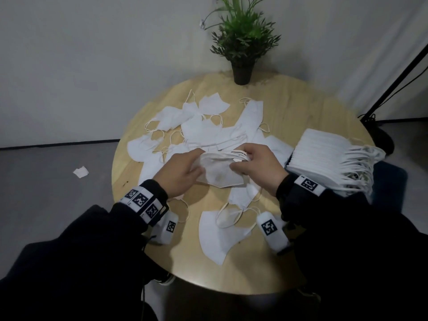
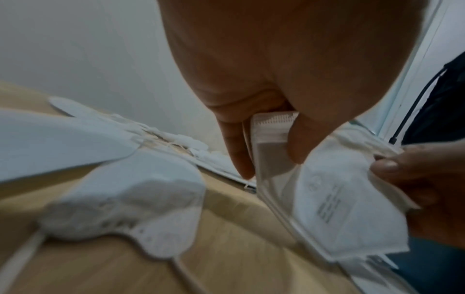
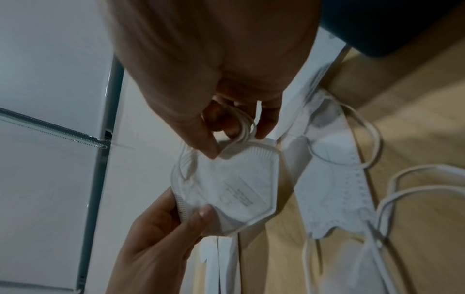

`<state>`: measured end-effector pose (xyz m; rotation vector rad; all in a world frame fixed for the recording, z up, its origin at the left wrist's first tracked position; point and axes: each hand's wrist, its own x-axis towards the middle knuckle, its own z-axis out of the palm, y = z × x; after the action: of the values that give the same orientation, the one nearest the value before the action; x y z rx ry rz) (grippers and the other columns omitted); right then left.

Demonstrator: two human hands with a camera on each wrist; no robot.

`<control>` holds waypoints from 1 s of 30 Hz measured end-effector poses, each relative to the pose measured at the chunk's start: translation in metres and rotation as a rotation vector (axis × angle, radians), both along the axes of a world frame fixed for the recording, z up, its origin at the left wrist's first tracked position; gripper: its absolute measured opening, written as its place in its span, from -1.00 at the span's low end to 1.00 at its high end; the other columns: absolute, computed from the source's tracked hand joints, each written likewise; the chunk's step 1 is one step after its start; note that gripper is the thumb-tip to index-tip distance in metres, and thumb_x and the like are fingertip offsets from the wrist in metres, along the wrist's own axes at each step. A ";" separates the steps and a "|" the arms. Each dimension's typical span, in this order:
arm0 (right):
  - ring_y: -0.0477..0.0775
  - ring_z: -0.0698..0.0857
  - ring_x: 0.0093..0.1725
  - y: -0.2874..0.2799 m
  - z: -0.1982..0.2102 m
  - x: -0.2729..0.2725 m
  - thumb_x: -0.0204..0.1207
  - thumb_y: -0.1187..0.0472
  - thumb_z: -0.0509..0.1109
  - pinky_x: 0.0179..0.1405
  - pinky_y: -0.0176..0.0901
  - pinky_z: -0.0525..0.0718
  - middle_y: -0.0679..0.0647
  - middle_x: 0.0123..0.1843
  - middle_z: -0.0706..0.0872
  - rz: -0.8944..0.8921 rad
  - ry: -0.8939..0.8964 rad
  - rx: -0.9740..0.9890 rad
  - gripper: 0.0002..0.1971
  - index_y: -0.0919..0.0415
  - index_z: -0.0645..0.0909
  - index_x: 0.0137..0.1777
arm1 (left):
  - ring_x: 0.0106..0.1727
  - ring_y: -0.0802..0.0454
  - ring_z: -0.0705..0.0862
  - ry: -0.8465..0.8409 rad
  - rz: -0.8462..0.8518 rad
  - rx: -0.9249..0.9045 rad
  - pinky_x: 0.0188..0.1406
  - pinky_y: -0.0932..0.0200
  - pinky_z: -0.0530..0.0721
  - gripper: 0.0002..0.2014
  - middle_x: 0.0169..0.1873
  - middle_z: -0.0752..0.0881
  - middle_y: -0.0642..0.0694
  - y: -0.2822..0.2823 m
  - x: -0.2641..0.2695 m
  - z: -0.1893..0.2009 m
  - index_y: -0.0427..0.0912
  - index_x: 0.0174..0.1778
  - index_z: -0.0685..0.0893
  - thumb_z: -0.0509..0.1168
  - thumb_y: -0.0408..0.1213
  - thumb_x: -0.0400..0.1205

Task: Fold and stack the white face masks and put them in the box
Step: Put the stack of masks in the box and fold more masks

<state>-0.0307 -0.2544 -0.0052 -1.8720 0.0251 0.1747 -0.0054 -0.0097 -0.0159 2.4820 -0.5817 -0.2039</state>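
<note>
Over the middle of the round table I hold a small stack of folded white masks between both hands. My left hand pinches its left end, thumb on top, seen close in the left wrist view as left hand on the masks. My right hand pinches the right end and has the bunched ear loops in its fingers; right hand, masks. A tall pile of folded masks lies on a dark blue box at the right.
Several loose white masks lie scattered across the table's far half, and others lie near its front edge. A potted plant stands at the back. A black stand leg rises at the right. A paper scrap lies on the floor.
</note>
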 end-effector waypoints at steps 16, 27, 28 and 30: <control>0.19 0.57 -0.31 -0.077 0.091 -0.052 0.63 0.37 0.38 -0.37 -0.02 0.49 0.20 -0.44 0.47 -0.135 0.379 0.114 -0.73 0.25 0.58 -0.34 | -0.06 0.06 0.59 0.250 -0.328 0.168 -0.06 0.24 0.52 -0.84 -0.10 0.61 0.14 0.010 -0.005 0.061 -0.09 0.17 0.50 0.28 -0.10 0.82; 0.12 0.72 -0.30 -0.084 0.096 -0.084 0.60 0.29 0.49 -0.35 -0.11 0.63 0.18 -0.28 0.78 -0.423 0.210 -0.181 -0.85 0.37 0.80 -0.13 | -0.12 -0.21 0.73 0.964 0.278 -1.023 -0.38 0.06 0.78 -0.84 0.05 0.69 -0.27 -0.075 -0.020 0.049 -0.29 0.12 0.61 0.23 -0.58 0.72; 0.07 0.70 -0.30 -0.089 0.088 -0.092 0.60 0.26 0.50 -0.33 -0.14 0.61 0.15 -0.28 0.80 -0.365 0.198 -0.382 -0.82 0.35 0.82 -0.18 | -0.12 -0.26 0.73 0.974 0.326 -1.092 -0.38 0.04 0.77 -0.86 0.05 0.67 -0.29 -0.078 -0.019 0.049 -0.30 0.07 0.58 0.22 -0.59 0.72; -0.02 0.70 -0.21 -0.096 0.074 -0.103 0.63 0.19 0.50 -0.20 -0.17 0.60 0.07 -0.18 0.85 -0.263 0.184 -0.715 -0.82 0.24 0.87 -0.14 | -0.11 -0.29 0.72 0.946 0.377 -1.138 -0.35 0.00 0.76 -0.87 0.08 0.65 -0.33 -0.084 -0.016 0.049 -0.33 0.06 0.58 0.19 -0.60 0.72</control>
<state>-0.1334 -0.3506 0.0689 -2.5298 0.5161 0.1672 -0.0213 -0.0933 0.0336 1.1343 0.1838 -0.6279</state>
